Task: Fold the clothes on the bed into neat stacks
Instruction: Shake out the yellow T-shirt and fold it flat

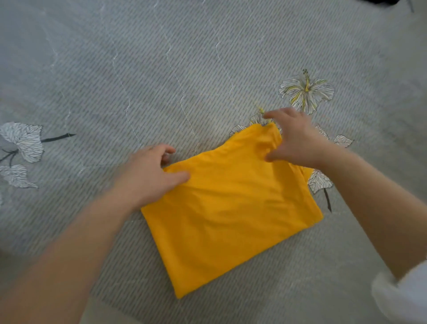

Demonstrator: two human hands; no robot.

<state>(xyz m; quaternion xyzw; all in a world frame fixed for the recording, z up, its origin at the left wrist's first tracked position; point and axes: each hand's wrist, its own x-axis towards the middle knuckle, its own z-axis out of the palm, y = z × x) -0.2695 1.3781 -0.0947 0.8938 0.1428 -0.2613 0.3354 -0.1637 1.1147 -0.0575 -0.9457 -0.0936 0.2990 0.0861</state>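
A yellow garment lies folded into a rough rectangle on the grey bedspread, right of centre and tilted. My left hand grips its far left corner, thumb on top and fingers curled at the edge. My right hand is at the far right corner, fingers spread and bent, thumb and fingertips touching the bunched cloth there. Whether the right hand pinches the cloth or only presses it is unclear.
The bedspread has a diagonal stripe weave with printed flowers at the right and leaves at the left. A white sleeve shows at the lower right. Something dark lies at the top right edge.
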